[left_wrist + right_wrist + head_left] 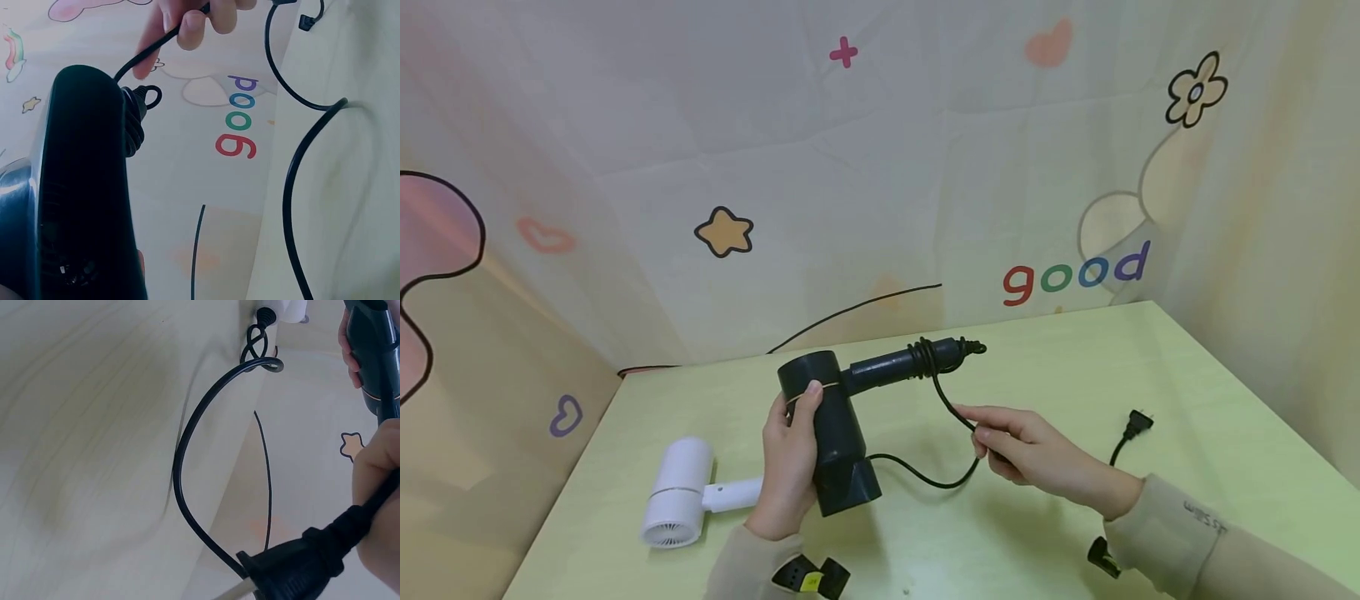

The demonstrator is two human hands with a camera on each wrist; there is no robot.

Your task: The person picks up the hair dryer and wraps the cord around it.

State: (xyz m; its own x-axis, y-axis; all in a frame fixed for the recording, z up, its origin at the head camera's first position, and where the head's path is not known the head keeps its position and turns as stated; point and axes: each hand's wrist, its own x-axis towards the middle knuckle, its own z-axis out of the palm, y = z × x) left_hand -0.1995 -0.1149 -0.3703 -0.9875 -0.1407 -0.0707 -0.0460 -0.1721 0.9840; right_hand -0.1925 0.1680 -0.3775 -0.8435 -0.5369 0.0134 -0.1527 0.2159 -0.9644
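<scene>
Item 1. Dark hair dryer [838, 442], raised above the desk [1037, 367] in the left hand [790, 458]; fingers curled round the barrel, thumb on the near side. Handle [880, 371] points from those fingers toward the right.

Item 2. Black cord [922, 358], several turns around the handle's outer part; the loose run pinched by the fingers of the right hand [1037, 454]. Its plug [300, 565] juts out just beyond that grip.

Item 3. White hair dryer [681, 492], on the desk, left of the left fingers. A second cord [943, 486] appears to run from it behind the right hand to a second plug [1138, 422], right of the fingers.

Handling note (judgement): grip the barrel firmly so the handle cannot swing; hold the short run lightly taut; lay turns side by side, not stacked; spare a little length for the plug; mind that the second cord, close below the right fingers, is not caught.
</scene>
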